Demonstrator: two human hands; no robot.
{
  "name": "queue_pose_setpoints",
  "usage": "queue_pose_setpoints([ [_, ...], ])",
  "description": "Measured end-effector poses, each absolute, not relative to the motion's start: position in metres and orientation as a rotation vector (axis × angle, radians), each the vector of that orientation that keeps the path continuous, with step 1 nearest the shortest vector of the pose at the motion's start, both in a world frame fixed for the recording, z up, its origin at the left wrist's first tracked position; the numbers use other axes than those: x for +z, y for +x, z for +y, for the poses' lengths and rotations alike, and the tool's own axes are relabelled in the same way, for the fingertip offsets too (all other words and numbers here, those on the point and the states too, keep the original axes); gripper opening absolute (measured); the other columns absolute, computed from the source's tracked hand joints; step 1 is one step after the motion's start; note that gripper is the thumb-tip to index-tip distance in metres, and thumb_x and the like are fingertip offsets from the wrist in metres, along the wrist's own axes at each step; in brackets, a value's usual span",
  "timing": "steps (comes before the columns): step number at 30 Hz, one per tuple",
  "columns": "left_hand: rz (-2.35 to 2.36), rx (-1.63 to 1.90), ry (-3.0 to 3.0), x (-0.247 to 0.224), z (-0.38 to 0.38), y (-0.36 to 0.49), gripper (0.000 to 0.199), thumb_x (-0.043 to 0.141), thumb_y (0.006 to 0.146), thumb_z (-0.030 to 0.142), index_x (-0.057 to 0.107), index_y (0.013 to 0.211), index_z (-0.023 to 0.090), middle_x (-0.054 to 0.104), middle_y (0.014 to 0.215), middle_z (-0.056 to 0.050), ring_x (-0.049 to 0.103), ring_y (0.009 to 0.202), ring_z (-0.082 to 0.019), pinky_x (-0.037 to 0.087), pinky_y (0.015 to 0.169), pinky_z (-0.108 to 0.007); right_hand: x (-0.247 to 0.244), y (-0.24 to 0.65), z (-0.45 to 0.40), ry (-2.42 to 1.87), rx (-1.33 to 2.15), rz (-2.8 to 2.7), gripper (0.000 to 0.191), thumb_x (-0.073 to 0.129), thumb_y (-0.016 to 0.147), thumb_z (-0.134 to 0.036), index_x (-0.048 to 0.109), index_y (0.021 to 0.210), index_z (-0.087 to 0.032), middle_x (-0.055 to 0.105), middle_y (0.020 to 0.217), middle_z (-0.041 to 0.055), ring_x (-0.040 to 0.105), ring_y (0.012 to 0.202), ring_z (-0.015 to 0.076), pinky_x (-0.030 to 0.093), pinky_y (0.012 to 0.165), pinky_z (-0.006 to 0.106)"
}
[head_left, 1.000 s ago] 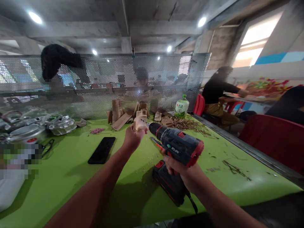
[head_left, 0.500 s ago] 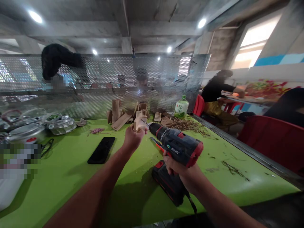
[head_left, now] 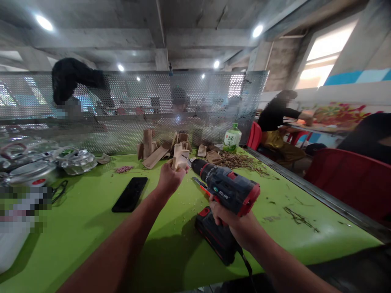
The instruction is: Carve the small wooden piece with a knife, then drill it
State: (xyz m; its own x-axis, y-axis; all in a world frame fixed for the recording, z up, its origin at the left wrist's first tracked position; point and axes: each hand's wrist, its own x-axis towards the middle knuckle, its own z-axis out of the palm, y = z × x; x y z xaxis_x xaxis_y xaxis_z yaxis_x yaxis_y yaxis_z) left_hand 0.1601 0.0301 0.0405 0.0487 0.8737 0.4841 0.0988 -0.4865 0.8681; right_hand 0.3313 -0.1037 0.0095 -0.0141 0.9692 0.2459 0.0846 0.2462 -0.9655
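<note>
My left hand point(head_left: 171, 176) is closed around a small pale piece of wood point(head_left: 181, 160), held up over the green table. My right hand point(head_left: 224, 211) grips a black and red cordless drill point(head_left: 226, 185) by its handle, with the battery base low near the table. The drill's bit points left and reaches the wood's face; whether it has gone in, I cannot tell. Partly hidden below the drill lies a utility knife point(head_left: 200, 184) with an orange body. Behind my left hand stand several wood offcuts point(head_left: 156, 155).
A black phone point(head_left: 130, 194) lies left of my left forearm. Farther left are metal containers point(head_left: 32, 173) and small pink beads point(head_left: 124, 169). A green-capped bottle point(head_left: 232, 138) stands beside brown twigs point(head_left: 240, 160). A perforated metal screen point(head_left: 128, 122) borders the table point(head_left: 91, 240). People sit at right.
The whole view has shifted very slightly. Both hands keep their hold, and the drill and wood stay in nearly the same position against each other.
</note>
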Motion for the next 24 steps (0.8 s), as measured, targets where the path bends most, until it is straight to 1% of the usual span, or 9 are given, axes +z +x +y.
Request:
queue_pose_setpoints([
  [6, 1.021, 1.506, 1.573, 0.0434, 0.0270, 0.1649, 0.018, 0.057, 0.057, 0.000, 0.056, 0.053, 0.017, 0.057, 0.048, -0.002, 0.061, 0.056, -0.015, 0.047, 0.050, -0.020, 0.0107, 0.3305, -0.1050, -1.105, 0.958, -1.368, 0.020, 0.062, 0.079, -0.039, 0.056, 0.085, -0.021, 0.050, 0.052, -0.0054, 0.044, 0.045, 0.0113, 0.037, 0.046, 0.026],
  [12, 0.976, 1.498, 1.564, 0.0364, 0.0282, 0.1659, 0.014, 0.060, 0.059, 0.002, 0.062, 0.062, 0.015, 0.065, 0.058, -0.005, 0.065, 0.062, -0.017, 0.048, 0.053, -0.020, 0.0119, 0.3314, -0.1078, -1.091, 0.934, -1.382, 0.021, 0.061, 0.081, -0.041, 0.056, 0.085, -0.020, 0.050, 0.051, -0.0054, 0.044, 0.046, 0.0114, 0.038, 0.048, 0.027],
  [15, 0.940, 1.490, 1.573, 0.0350, 0.0290, 0.1653, 0.014, 0.061, 0.059, 0.001, 0.061, 0.061, 0.015, 0.067, 0.061, -0.005, 0.065, 0.063, -0.017, 0.049, 0.053, -0.020, 0.0115, 0.3313, -0.1077, -1.092, 0.938, -1.382, 0.022, 0.061, 0.081, -0.041, 0.056, 0.086, -0.020, 0.050, 0.052, -0.0054, 0.044, 0.046, 0.0114, 0.038, 0.048, 0.026],
  [20, 0.980, 1.522, 1.589, 0.0379, 0.0269, 0.1676, 0.015, 0.061, 0.059, 0.003, 0.057, 0.058, 0.017, 0.061, 0.053, -0.002, 0.063, 0.059, -0.015, 0.047, 0.052, -0.018, 0.0091, 0.3313, -0.1064, -1.095, 0.923, -1.372, 0.024, 0.061, 0.080, -0.043, 0.057, 0.085, -0.020, 0.050, 0.052, -0.0049, 0.044, 0.046, 0.0118, 0.038, 0.047, 0.027],
  [24, 1.007, 1.537, 1.579, 0.0412, 0.0251, 0.1697, 0.013, 0.061, 0.061, 0.005, 0.057, 0.059, 0.018, 0.062, 0.054, -0.002, 0.063, 0.059, -0.015, 0.047, 0.051, -0.019, 0.0084, 0.3323, -0.1063, -1.095, 0.925, -1.384, 0.022, 0.061, 0.081, -0.042, 0.057, 0.086, -0.020, 0.051, 0.052, -0.0045, 0.045, 0.046, 0.0123, 0.039, 0.048, 0.027],
])
